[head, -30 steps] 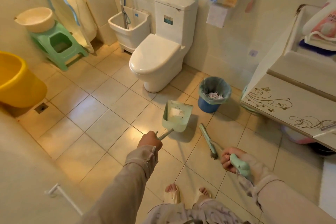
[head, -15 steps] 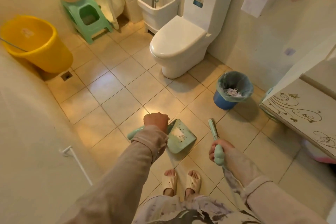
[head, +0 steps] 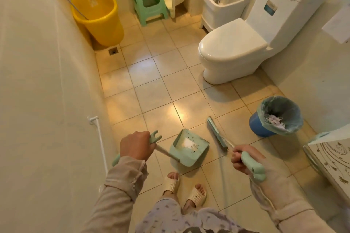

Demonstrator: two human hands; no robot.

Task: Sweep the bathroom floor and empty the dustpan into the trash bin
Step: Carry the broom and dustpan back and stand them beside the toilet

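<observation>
Green dustpan [head: 187, 147] gripped by left hand [head: 136, 145], broom [head: 217, 133] by right hand [head: 244, 159].

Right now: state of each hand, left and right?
Left hand: closed, gripping the long handle of the mint-green plastic dustpan.
Right hand: closed, gripping the handle of the mint-green plastic broom.

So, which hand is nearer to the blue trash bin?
The right. The right hand, gripping the broom handle, is beside the blue trash bin, on the person's side. The left hand, gripping the dustpan handle, is farther away, with the dustpan between them.
</observation>
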